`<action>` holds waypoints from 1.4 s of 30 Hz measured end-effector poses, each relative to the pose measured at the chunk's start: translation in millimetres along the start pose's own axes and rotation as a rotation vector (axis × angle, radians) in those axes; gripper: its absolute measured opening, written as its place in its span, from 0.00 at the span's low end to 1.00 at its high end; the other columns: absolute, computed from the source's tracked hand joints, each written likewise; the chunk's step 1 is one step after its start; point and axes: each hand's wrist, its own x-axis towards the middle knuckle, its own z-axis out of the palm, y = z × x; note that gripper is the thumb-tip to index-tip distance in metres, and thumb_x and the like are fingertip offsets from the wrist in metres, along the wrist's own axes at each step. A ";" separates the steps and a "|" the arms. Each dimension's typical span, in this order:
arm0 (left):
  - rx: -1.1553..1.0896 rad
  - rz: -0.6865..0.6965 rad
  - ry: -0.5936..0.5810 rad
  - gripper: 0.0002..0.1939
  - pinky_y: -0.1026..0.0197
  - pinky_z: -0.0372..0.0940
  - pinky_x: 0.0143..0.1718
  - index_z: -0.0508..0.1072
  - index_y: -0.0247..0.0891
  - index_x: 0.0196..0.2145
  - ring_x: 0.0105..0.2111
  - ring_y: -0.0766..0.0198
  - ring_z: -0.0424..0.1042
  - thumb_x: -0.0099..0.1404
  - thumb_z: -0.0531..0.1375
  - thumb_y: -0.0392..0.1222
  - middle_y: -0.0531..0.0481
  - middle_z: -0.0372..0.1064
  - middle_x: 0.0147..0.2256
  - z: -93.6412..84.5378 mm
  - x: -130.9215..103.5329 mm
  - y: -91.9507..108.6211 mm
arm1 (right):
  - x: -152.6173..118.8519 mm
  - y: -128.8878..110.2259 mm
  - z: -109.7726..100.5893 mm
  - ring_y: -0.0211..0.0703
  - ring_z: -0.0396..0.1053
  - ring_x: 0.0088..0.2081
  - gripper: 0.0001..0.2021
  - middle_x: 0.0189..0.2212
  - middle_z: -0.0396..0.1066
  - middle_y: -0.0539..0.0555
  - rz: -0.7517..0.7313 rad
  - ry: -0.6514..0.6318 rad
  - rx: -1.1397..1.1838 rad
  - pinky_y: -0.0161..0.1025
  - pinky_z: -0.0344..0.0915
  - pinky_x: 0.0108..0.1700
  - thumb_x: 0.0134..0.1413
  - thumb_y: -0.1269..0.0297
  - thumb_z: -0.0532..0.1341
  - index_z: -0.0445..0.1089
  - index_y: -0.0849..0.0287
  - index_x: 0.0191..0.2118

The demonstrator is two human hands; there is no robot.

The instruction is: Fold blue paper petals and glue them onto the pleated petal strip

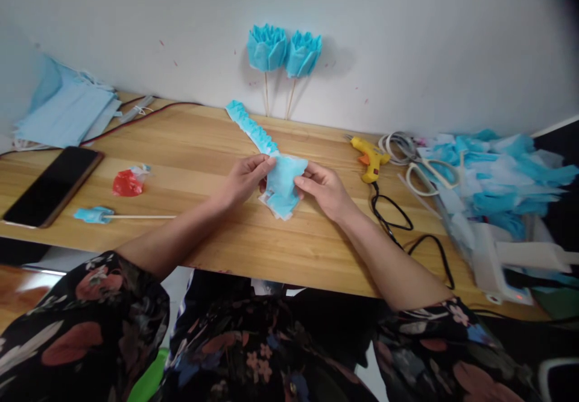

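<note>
Between both hands, over the middle of the wooden table, is a piece of thin light-blue fabric (288, 176). My left hand (250, 177) is closed on its left edge, thumb on top. My right hand (322, 186) pinches the right edge with thumb and fingers. Ragged lower corners of the fabric hang near the tabletop. Just beyond my left hand, a row of pleated blue pieces (248, 126) runs away to the upper left. A wooden stick with a blue wrapped tip (94, 214) lies left of my left forearm, which hides its other end.
Two blue fabric flowers (266, 49) on sticks lean against the wall. At right are a yellow glue gun (371, 160) with its black cord, scissors (432, 176) and a heap of blue scraps (497, 176). Leftward lie a phone (53, 186), a red wrapper (127, 183) and stacked face masks (67, 109).
</note>
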 end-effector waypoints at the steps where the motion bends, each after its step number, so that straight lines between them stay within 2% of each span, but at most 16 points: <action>1: -0.006 0.007 0.006 0.29 0.65 0.61 0.22 0.68 0.37 0.25 0.20 0.69 0.65 0.65 0.62 0.67 0.53 0.64 0.20 0.7 -0.3 0.0 | 0.1 1.0 -0.1 0.33 0.62 0.24 0.16 0.24 0.67 0.45 -0.001 0.024 -0.015 0.35 0.61 0.29 0.50 0.50 0.73 0.76 0.56 0.37; 3: -0.017 0.010 0.013 0.30 0.65 0.63 0.23 0.69 0.37 0.26 0.21 0.69 0.66 0.67 0.59 0.69 0.52 0.64 0.20 2.0 -0.9 0.4 | 0.6 3.1 -0.7 0.34 0.62 0.24 0.16 0.24 0.67 0.45 0.002 0.075 -0.037 0.36 0.61 0.30 0.48 0.50 0.73 0.76 0.56 0.36; 5: -0.021 0.005 -0.007 0.28 0.65 0.64 0.23 0.71 0.36 0.29 0.21 0.69 0.67 0.66 0.62 0.67 0.52 0.66 0.22 2.6 -0.7 0.9 | 1.3 4.8 -1.5 0.34 0.62 0.24 0.17 0.23 0.67 0.45 0.005 0.110 -0.045 0.36 0.61 0.30 0.48 0.50 0.73 0.76 0.56 0.37; 9: -0.040 0.005 -0.033 0.21 0.67 0.63 0.21 0.75 0.35 0.39 0.21 0.71 0.67 0.58 0.72 0.54 0.52 0.73 0.27 1.1 1.9 -2.3 | 2.4 5.4 -1.6 0.34 0.63 0.25 0.17 0.24 0.68 0.45 0.016 0.118 -0.028 0.36 0.61 0.31 0.47 0.50 0.74 0.77 0.57 0.36; 13: -0.029 -0.015 0.013 0.18 0.67 0.61 0.20 0.77 0.34 0.40 0.19 0.72 0.65 0.58 0.72 0.48 0.52 0.73 0.26 -2.5 4.0 -8.5 | 3.1 4.3 -0.5 0.33 0.62 0.24 0.18 0.22 0.67 0.44 0.013 0.141 -0.026 0.36 0.60 0.30 0.44 0.49 0.75 0.75 0.57 0.33; 17: -0.026 -0.006 0.050 0.17 0.68 0.60 0.19 0.77 0.34 0.38 0.19 0.73 0.64 0.57 0.72 0.47 0.53 0.72 0.25 -4.6 3.7 -9.0 | 3.2 4.2 -0.9 0.33 0.62 0.23 0.19 0.21 0.67 0.44 0.012 0.159 -0.009 0.35 0.60 0.29 0.44 0.47 0.75 0.73 0.57 0.29; 24: -0.053 -0.027 0.012 0.17 0.68 0.61 0.20 0.78 0.34 0.38 0.19 0.73 0.64 0.56 0.73 0.47 0.54 0.71 0.23 -3.7 2.9 -4.7 | 2.3 6.7 -3.7 0.34 0.66 0.25 0.20 0.23 0.70 0.47 0.026 0.135 0.026 0.36 0.64 0.32 0.53 0.45 0.70 0.72 0.57 0.27; 33: -0.047 -0.028 0.017 0.17 0.68 0.60 0.20 0.79 0.35 0.40 0.20 0.72 0.64 0.57 0.72 0.46 0.53 0.71 0.24 -3.2 1.8 -5.3 | 3.1 5.2 -2.7 0.37 0.66 0.26 0.16 0.24 0.71 0.48 0.046 0.138 0.005 0.37 0.66 0.32 0.49 0.48 0.71 0.73 0.56 0.30; 42: -0.039 -0.046 0.013 0.18 0.68 0.59 0.20 0.77 0.34 0.44 0.19 0.71 0.65 0.57 0.71 0.44 0.56 0.68 0.21 -2.9 3.0 -7.9 | 3.0 7.4 -2.8 0.35 0.65 0.24 0.18 0.22 0.70 0.46 0.032 0.167 0.033 0.36 0.64 0.31 0.46 0.47 0.73 0.73 0.56 0.29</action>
